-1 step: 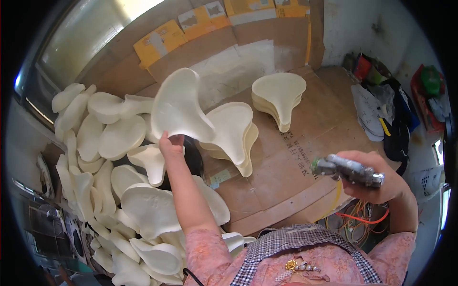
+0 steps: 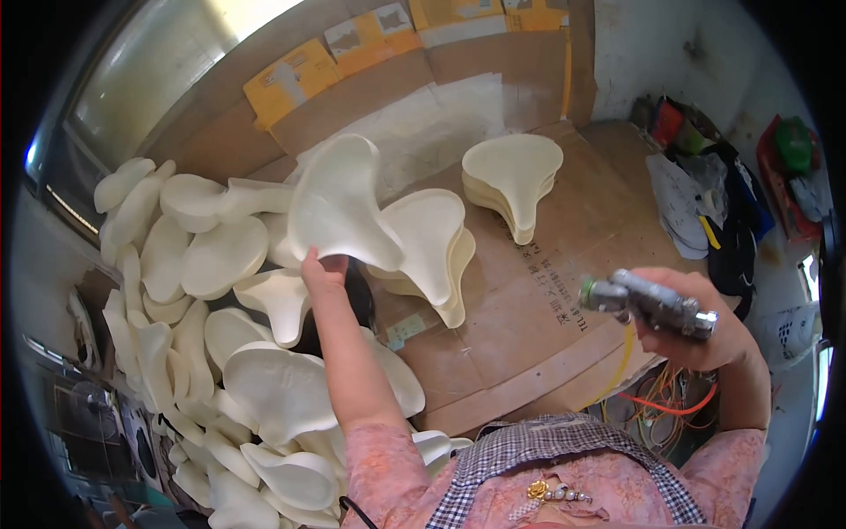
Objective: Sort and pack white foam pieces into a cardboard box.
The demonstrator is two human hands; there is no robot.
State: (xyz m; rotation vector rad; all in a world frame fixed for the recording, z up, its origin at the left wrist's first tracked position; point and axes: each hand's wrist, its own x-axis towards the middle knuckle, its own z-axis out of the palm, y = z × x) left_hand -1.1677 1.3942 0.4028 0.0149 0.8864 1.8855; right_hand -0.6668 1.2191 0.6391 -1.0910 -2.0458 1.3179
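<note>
My left hand [image 2: 326, 271] is closed on the lower edge of a cream foam bicycle saddle pad [image 2: 339, 198], tilted up with its narrow nose toward the right. The nose overlaps the edge of a stack of similar pads [image 2: 427, 225] on the cardboard; whether they touch I cannot tell. On the right, my right hand [image 2: 696, 331] is wrapped round a silver metal spray gun [image 2: 652, 304] with a green tip that faces left. The gun is held above the cardboard's near right part, and its handle is hidden by the hand.
Loose saddle pads [image 2: 273, 388] are heaped along the left side. Another stack of pads [image 2: 514, 167] stands farther back on the brown cardboard [image 2: 520, 326]. Bags and dark cloths [image 2: 736, 194] lie at the right wall. Tangled orange and yellow hoses [image 2: 670, 401] hang near my right forearm.
My left hand has shifted slightly right with the saddle pad, whose raised wide end has come down a little. The spray gun has moved slightly right.
</note>
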